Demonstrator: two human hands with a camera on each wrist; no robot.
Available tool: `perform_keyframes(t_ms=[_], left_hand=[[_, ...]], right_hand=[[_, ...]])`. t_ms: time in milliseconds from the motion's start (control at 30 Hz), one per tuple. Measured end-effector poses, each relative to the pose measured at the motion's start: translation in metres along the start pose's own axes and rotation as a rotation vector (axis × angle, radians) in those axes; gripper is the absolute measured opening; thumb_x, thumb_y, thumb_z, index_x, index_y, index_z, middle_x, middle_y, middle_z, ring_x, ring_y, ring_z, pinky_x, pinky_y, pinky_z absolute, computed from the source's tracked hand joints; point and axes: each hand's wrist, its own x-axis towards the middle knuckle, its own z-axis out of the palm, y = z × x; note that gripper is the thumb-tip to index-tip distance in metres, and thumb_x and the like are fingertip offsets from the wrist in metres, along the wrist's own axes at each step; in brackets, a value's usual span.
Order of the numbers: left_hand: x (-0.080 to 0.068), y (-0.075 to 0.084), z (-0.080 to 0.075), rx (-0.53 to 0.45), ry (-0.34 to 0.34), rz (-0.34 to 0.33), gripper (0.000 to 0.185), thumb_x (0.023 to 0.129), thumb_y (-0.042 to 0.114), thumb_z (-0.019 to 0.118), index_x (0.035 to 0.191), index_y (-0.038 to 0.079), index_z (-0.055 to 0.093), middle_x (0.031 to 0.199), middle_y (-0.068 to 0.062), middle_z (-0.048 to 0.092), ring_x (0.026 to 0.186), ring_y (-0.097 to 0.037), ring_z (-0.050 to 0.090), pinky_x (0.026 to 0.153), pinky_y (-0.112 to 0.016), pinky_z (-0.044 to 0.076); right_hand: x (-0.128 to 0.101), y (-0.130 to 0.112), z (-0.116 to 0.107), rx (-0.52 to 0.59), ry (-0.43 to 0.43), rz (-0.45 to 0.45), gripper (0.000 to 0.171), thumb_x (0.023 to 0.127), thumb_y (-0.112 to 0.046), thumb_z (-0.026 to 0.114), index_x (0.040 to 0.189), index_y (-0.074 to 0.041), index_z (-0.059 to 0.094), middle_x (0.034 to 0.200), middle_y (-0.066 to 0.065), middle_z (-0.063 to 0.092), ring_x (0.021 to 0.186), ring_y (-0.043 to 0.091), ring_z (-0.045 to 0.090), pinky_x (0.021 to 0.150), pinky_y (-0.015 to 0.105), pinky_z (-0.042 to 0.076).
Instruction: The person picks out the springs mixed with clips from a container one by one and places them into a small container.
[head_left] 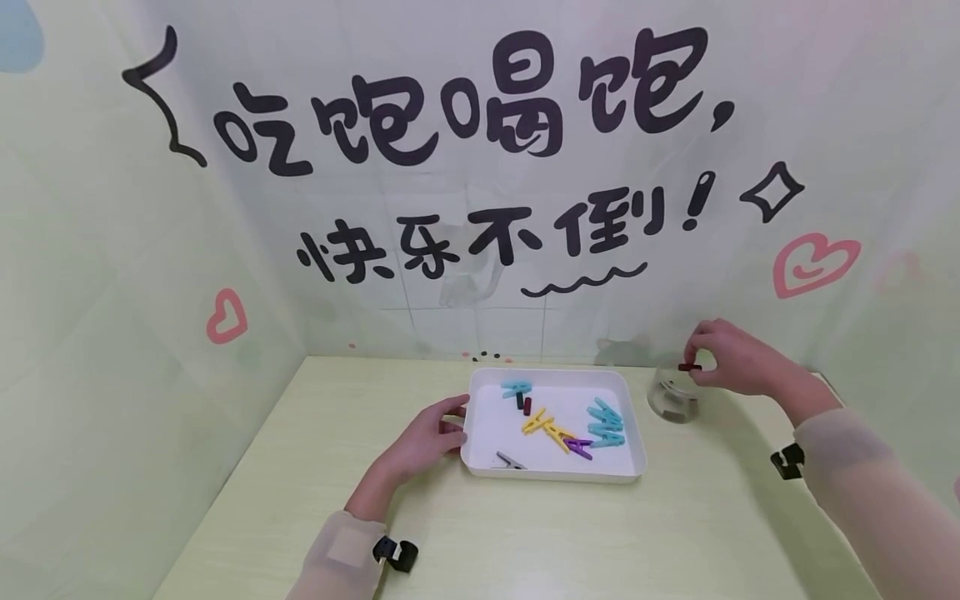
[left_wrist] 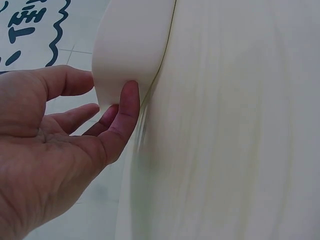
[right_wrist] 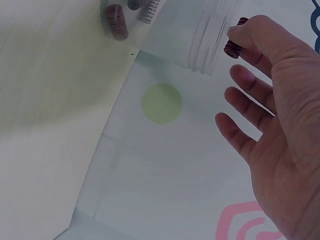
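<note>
Two hands, one tray, one jar

Several things sit on the pale green counter (head_left: 570, 542), largest first: the white tray (head_left: 633, 433), then the clear jar (head_left: 672, 398) just to its right, then the loose clothespins in the tray, a teal clothespin (head_left: 606, 421) and a yellow clothespin (head_left: 547, 427) among them, with a grey clip (head_left: 510, 461) near the front wall.

At the tray's left wall, the left hand (head_left: 423, 440) rests with thumb over the rim and fingers (left_wrist: 127, 107) straight against the outside, an open, steadying grip that holds nothing closed.

Over the jar's mouth, the right hand (head_left: 731, 357) pinches a small dark red ribbed piece (right_wrist: 235, 42) between thumb and forefinger, the other fingers spread loose. More ribbed pieces already lie in the jar's bottom.

In the head view the red piece's long axis lies roughly level, pointing left to right across the jar's mouth. To do this well, I judge the piece should be centred over the opening, clear of the threaded rim, before the pinch loosens; tipping its long axis downward would help it drop cleanly.
</note>
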Motion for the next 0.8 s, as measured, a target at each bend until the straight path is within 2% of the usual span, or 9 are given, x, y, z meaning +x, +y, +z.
perform_keyframes(t_ms=[67, 167, 300, 500, 800], left_hand=[[0.0, 0.0, 0.0, 0.001, -0.003, 0.002, 0.06, 0.101, -0.004, 0.062, 0.159, -0.001, 0.044, 0.143, -0.02, 0.054, 0.108, -0.026, 0.063, 0.088, -0.038, 0.061], [-0.001, 0.001, 0.0, 0.0, -0.007, 0.006, 0.061, 0.101, -0.004, 0.062, 0.159, -0.001, 0.043, 0.143, -0.02, 0.054, 0.108, -0.027, 0.063, 0.089, -0.039, 0.061], [0.0, 0.0, 0.0, -0.002, -0.007, 0.008, 0.061, 0.101, -0.004, 0.062, 0.159, -0.001, 0.043, 0.142, -0.019, 0.055, 0.107, -0.027, 0.063, 0.089, -0.04, 0.061], [-0.001, 0.0, -0.001, -0.002, -0.008, 0.009, 0.061, 0.101, -0.004, 0.062, 0.159, -0.003, 0.043, 0.142, -0.021, 0.054, 0.107, -0.027, 0.063, 0.09, -0.04, 0.061], [-0.001, 0.0, -0.001, 0.005, -0.006, 0.008, 0.061, 0.101, -0.004, 0.062, 0.159, -0.002, 0.044, 0.142, -0.02, 0.055, 0.107, -0.027, 0.063, 0.09, -0.041, 0.061]], right_hand=[[-0.002, 0.002, 0.001, 0.005, 0.009, 0.013, 0.016, 0.087, -0.011, 0.082, 0.102, -0.01, 0.076, 0.112, 0.01, 0.065, 0.11, 0.038, 0.056, 0.095, 0.056, 0.051], [-0.004, 0.002, 0.003, 0.02, 0.004, 0.062, 0.04, 0.091, -0.022, 0.083, 0.125, -0.005, 0.071, 0.129, 0.021, 0.063, 0.122, 0.044, 0.053, 0.103, 0.065, 0.049], [-0.004, -0.002, 0.004, 0.047, -0.015, 0.124, 0.068, 0.092, -0.036, 0.083, 0.148, -0.007, 0.058, 0.15, 0.027, 0.05, 0.137, 0.05, 0.043, 0.108, 0.073, 0.041], [0.002, -0.011, 0.003, 0.05, 0.002, 0.087, 0.073, 0.09, -0.038, 0.086, 0.151, -0.009, 0.056, 0.152, 0.025, 0.049, 0.14, 0.049, 0.041, 0.11, 0.073, 0.04], [0.02, -0.032, 0.0, 0.012, 0.031, -0.019, 0.064, 0.09, -0.033, 0.085, 0.146, -0.011, 0.063, 0.146, 0.018, 0.058, 0.136, 0.044, 0.047, 0.11, 0.067, 0.044]])
